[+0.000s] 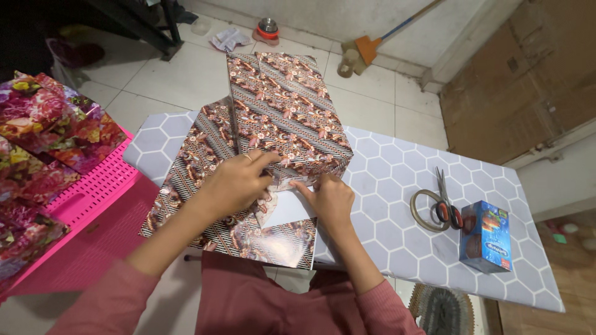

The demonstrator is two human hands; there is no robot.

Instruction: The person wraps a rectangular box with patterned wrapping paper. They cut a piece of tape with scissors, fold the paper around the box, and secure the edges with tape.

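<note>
left hand [234, 184]: fingers curled, pressing the near end of the box [287, 115] at its lower edge; pinning the paper, not lifting anything.
right hand [329, 200]: fingers bent, tips pinching/creasing the white underside fold of the wrapping paper [248, 232] right at the box's near end.
box: directly ahead of both hands, long axis running away from the person; top and visible right side already covered in brown patterned paper.
wrapping paper: loose sheet spreads under and left of the left hand, with a flap toward the person below both hands, white backing showing between them.
progress: body of box looks wrapped; near end flap looks mid-fold, not closed. Far end not visible, can't tell. No tape seen on the near end.
tape ring [426, 210]: right of the right hand, apart from it, on the table [385, 242].
scissors [446, 201]: lying across the tape ring, same side, untouched.
small blue carton [486, 236]: further right, past the scissors.
pink crate [93, 189]: left of the left forearm, with floral wrapped parcels [43, 133] stacked beyond it.
</note>
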